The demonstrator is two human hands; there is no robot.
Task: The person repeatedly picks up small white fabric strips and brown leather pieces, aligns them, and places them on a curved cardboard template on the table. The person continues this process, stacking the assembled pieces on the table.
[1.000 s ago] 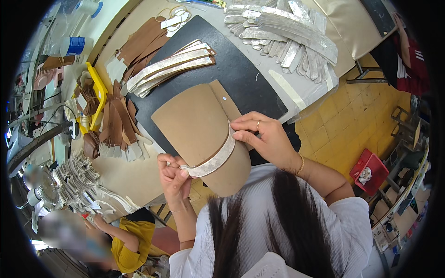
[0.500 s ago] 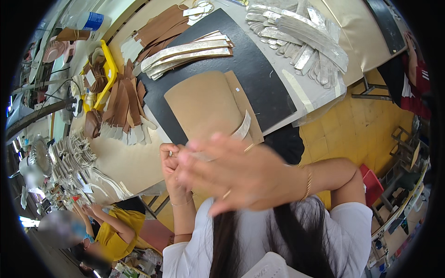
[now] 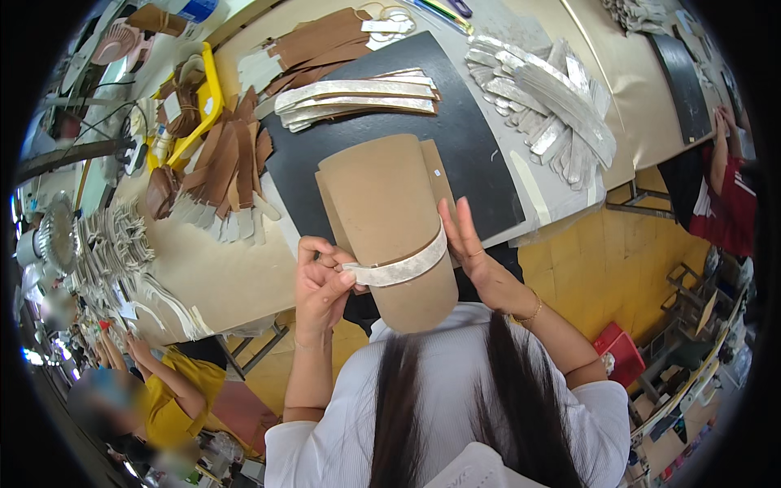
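A curved brown block [image 3: 382,191] rises from the near part of a black mat [image 3: 480,175], its rounded end towards me. A whitish-silver strip [image 3: 408,267] lies across it, bending over the curve. At the strip's left end, my left hand [image 3: 319,285] is closed, pinching the tip between thumb and fingers. My right hand [image 3: 486,268] is open, fingers stretched out along the block's right side by the strip's other end; whether it presses the strip I cannot tell. Beyond the block, a small stack of silver-faced brown strips [image 3: 358,98] rests on the mat.
A pile of silvery strips [image 3: 561,114] lies at the far right. Brown strips [image 3: 220,171] and a yellow basket [image 3: 213,89] sit at the left, with pale strips [image 3: 114,252] nearer. Co-workers sit at the left [image 3: 187,382] and far right [image 3: 728,195].
My right hand has moved right and down from above the block to its right side. The strip now lies across the block, fully visible. The whole view has shifted slightly.
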